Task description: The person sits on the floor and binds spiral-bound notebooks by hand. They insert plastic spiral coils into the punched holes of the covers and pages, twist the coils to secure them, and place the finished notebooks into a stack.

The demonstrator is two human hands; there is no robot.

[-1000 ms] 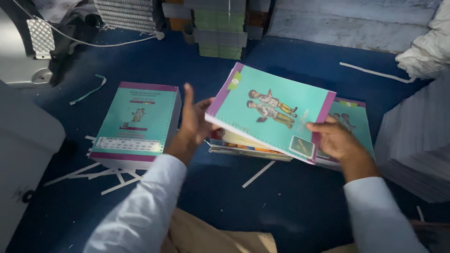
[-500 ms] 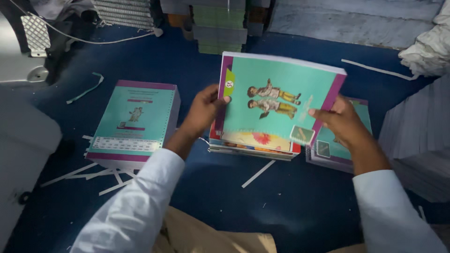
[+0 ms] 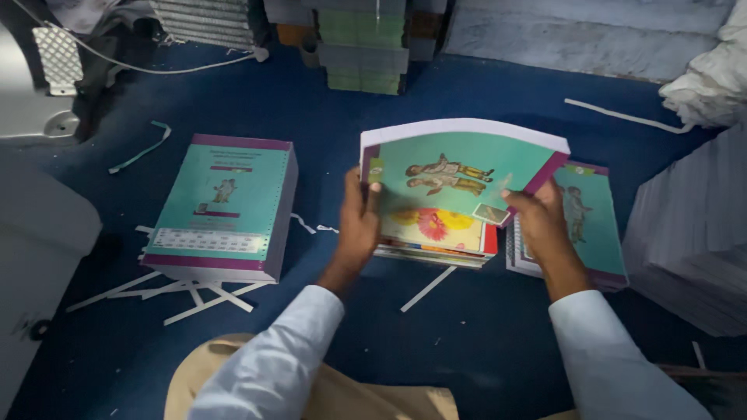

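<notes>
Our left hand (image 3: 359,225) and right hand (image 3: 545,225) grip the teal booklet bundle (image 3: 459,175) by its side edges — upright above the flower-cover pile (image 3: 436,233). We square its edges evenly; farther left sits the tall stack (image 3: 226,206).

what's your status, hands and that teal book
Left hand and right hand both grip the teal book, raised and bowed over the flower-cover stack. Teal stacks left and right. Nothing blocking.
</notes>
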